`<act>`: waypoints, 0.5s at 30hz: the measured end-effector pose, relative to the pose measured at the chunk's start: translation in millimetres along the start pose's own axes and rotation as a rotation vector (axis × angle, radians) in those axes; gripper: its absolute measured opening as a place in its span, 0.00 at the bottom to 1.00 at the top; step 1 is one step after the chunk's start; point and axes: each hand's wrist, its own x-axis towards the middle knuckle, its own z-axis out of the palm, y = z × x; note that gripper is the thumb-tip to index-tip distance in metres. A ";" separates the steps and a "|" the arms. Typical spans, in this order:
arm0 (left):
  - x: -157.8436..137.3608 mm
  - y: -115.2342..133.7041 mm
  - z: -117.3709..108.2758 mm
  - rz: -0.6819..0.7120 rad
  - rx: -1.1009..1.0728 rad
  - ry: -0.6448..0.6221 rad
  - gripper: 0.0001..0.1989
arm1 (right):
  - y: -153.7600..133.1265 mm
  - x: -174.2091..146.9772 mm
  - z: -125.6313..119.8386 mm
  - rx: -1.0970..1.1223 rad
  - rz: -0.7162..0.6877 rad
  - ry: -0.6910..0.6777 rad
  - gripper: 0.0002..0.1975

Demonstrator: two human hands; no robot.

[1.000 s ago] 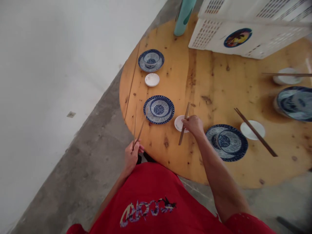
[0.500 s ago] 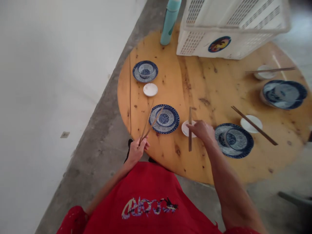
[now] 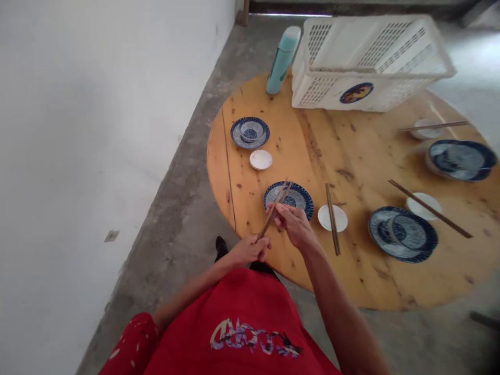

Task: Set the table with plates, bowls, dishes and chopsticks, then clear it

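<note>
My left hand (image 3: 253, 248) is closed around the lower ends of a pair of wooden chopsticks (image 3: 269, 221) at the table's near edge. The fingers of my right hand (image 3: 292, 223) pinch the same chopsticks higher up. Below their tips lies a blue-and-white plate (image 3: 305, 200) with a bowl on it, partly hidden by my right hand. To the right, another pair of chopsticks (image 3: 333, 219) rests across a small white dish (image 3: 342, 219). Farther right, a patterned plate (image 3: 425, 250) carries a bowl (image 3: 402, 232).
A white plastic crate (image 3: 320, 96) stands at the back of the round wooden table (image 3: 304, 151), beside a turquoise flask (image 3: 282, 61). At the left are a plate with a bowl (image 3: 252, 130) and a white dish (image 3: 261, 160). More chopsticks (image 3: 433, 209) lie across a dish at right.
My right hand has left the chopsticks on the white dish and moved left to the pair in my left hand. Those chopsticks' tips are now closer together. The view has shifted.
</note>
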 end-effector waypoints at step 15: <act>20.4 12.6 -43.1 0.059 -0.137 -0.099 0.28 | 14.0 57.1 -7.1 0.419 -0.015 0.036 0.21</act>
